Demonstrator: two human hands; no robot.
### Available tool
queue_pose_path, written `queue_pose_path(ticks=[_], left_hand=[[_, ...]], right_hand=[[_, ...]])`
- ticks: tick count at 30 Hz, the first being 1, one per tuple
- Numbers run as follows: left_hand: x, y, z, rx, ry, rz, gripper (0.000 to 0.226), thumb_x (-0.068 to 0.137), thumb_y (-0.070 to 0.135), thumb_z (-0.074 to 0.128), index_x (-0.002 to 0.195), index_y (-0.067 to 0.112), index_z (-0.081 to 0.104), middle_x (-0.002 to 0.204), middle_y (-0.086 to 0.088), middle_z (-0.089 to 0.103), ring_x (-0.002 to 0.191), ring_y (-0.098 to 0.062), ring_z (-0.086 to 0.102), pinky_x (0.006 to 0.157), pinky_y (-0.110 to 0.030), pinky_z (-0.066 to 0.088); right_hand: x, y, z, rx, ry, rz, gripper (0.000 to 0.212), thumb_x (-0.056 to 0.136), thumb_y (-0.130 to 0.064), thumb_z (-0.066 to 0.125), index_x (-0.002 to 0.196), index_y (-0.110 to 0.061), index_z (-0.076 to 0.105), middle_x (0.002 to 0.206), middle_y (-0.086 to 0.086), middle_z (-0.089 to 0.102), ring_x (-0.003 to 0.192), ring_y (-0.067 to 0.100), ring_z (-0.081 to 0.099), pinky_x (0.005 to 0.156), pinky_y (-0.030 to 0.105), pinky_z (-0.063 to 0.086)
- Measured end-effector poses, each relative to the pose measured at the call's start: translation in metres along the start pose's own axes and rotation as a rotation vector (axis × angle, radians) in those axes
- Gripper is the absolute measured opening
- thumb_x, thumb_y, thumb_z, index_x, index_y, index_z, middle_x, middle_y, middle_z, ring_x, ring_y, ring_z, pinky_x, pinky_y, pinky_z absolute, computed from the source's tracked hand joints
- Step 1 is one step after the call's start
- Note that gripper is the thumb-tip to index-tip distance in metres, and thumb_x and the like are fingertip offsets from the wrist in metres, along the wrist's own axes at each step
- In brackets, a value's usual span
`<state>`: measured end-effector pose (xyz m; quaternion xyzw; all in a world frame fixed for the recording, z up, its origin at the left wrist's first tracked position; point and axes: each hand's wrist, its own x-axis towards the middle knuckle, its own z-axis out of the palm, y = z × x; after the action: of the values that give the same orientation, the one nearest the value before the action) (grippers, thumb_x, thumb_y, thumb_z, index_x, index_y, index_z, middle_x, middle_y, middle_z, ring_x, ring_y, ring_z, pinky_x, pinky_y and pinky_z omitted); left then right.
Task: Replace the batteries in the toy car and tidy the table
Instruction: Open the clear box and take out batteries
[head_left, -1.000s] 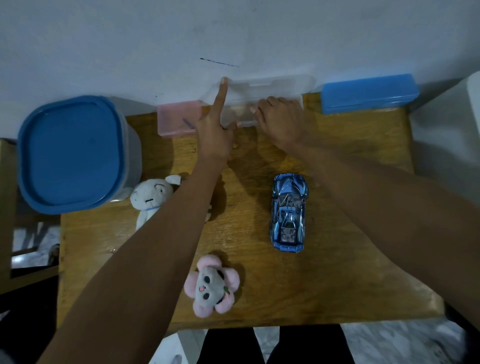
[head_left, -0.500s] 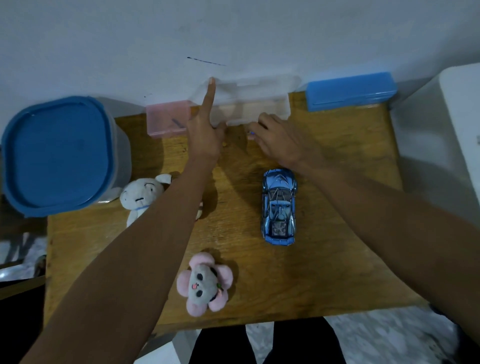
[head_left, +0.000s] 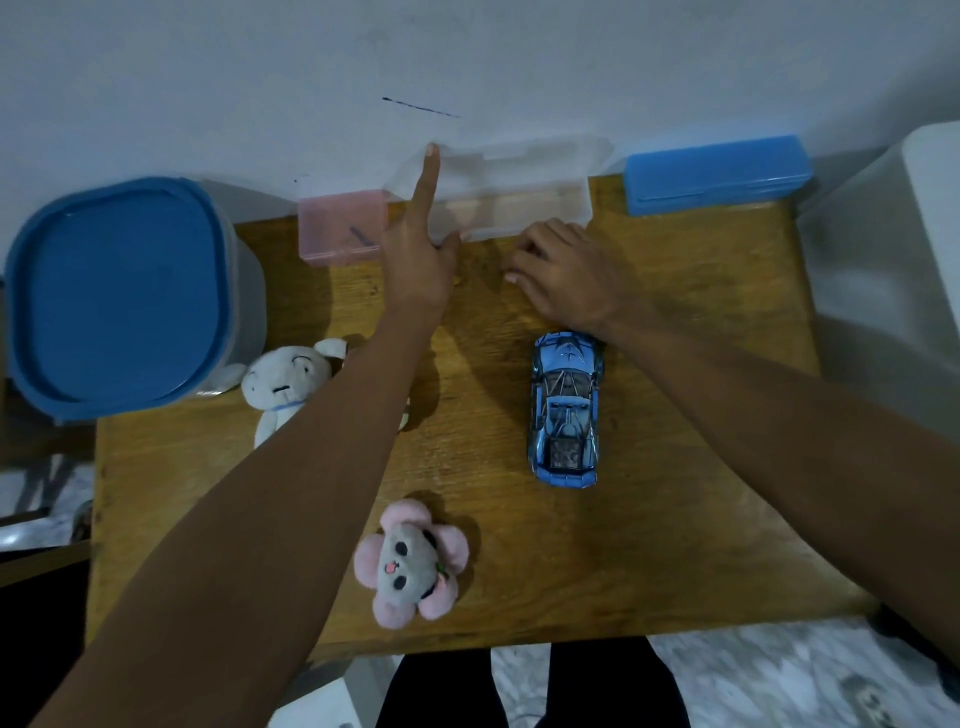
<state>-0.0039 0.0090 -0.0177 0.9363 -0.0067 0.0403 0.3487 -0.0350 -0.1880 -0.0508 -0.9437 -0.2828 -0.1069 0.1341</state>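
We look down on the wooden table (head_left: 675, 545), and the blue toy car (head_left: 566, 410) sits on its wheels near the middle, nose toward the wall. Beyond the car, at the table's far edge, stands the clear plastic box (head_left: 524, 208) with its lid tipped back against the wall. Our left hand (head_left: 421, 260) is at that box's left end, forefinger straight up along the raised lid, thumb at the front corner, the other fingers folded out of sight. Our right hand (head_left: 566, 275) hovers between the box and the car, fingers curled inward; whether it pinches anything we cannot tell. Left of the clear box sits a pink box (head_left: 343, 228), right of it a closed blue case (head_left: 717, 176). Left of the car lies a white plush (head_left: 285, 384), partly under our forearm. Nearer us than the car rests a pink and grey plush (head_left: 410, 561).
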Motion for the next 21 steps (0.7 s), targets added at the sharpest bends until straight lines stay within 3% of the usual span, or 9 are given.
queue_pose_path(ticks=[13, 17, 21], left_hand=[[-0.005, 0.008, -0.006, -0.043, -0.006, -0.001, 0.085, 0.088, 0.000, 0.071, 0.159, 0.020, 0.028, 0.099, -0.018, 0.069, 0.084, -0.030, 0.065, 0.093, -0.043, 0.014], [-0.007, 0.006, -0.005, -0.097, -0.001, 0.010, 0.083, 0.087, -0.004, 0.068, 0.158, 0.017, 0.031, 0.092, -0.016, 0.066, 0.083, -0.032, 0.064, 0.094, -0.041, 0.019], [-0.011, 0.007, -0.004, -0.131, 0.017, 0.007, 0.080, 0.087, -0.009, 0.063, 0.157, 0.016, 0.034, 0.103, -0.018, 0.068, 0.082, -0.029, 0.065, 0.094, -0.042, 0.017]], right_hand=[[0.014, 0.008, -0.001, -0.043, 0.131, 0.003, 0.022, 0.096, -0.028, 0.061, 0.104, -0.009, 0.068, 0.099, 0.011, 0.061, 0.093, 0.029, 0.055, 0.078, 0.039, 0.043], [0.029, 0.006, -0.016, -0.020, 0.304, 0.277, 0.028, 0.096, -0.028, 0.059, 0.120, -0.014, 0.064, 0.102, 0.010, 0.060, 0.095, 0.029, 0.056, 0.079, 0.040, 0.048], [0.038, 0.012, -0.021, -0.034, 0.352, 0.539, 0.036, 0.096, -0.034, 0.057, 0.128, -0.019, 0.064, 0.104, 0.013, 0.059, 0.095, 0.032, 0.055, 0.076, 0.041, 0.045]])
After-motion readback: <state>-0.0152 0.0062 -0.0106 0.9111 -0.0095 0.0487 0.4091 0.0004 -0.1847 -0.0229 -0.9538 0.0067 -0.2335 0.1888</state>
